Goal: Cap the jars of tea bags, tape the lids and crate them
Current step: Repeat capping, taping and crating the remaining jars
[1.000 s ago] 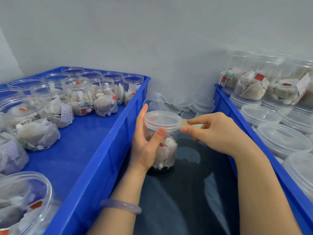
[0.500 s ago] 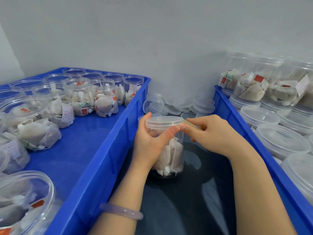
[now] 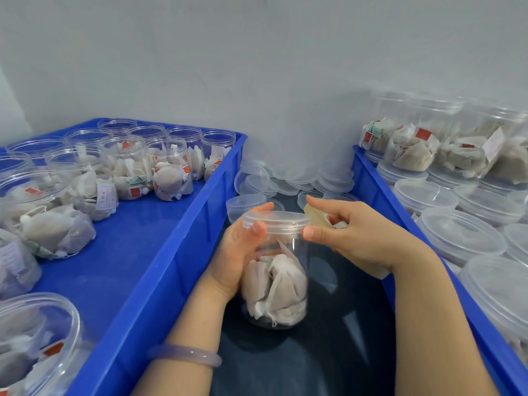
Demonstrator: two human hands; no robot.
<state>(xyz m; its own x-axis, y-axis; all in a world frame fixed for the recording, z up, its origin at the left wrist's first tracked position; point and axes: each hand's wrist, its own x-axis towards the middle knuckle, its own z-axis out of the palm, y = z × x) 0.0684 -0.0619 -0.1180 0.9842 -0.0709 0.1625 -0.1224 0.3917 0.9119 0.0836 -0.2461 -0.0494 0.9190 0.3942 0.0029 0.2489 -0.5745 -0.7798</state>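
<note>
The left hand (image 3: 240, 252) grips the clear plastic jar (image 3: 274, 287); the right hand (image 3: 363, 241) pinches pale tape (image 3: 314, 217). A wobble could stick it crooked.

Clear glossy plastic jar (image 3: 274, 281), papery tea bags (image 3: 275, 292)

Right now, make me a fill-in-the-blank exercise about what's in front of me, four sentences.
The left hand grips a jar of tea ____. The right hand holds beige ____ beside the lid. The bracelet sits on the ____ wrist. The crate holding open jars is coloured ____.
Missing words: bags; tape; left; blue.
</note>
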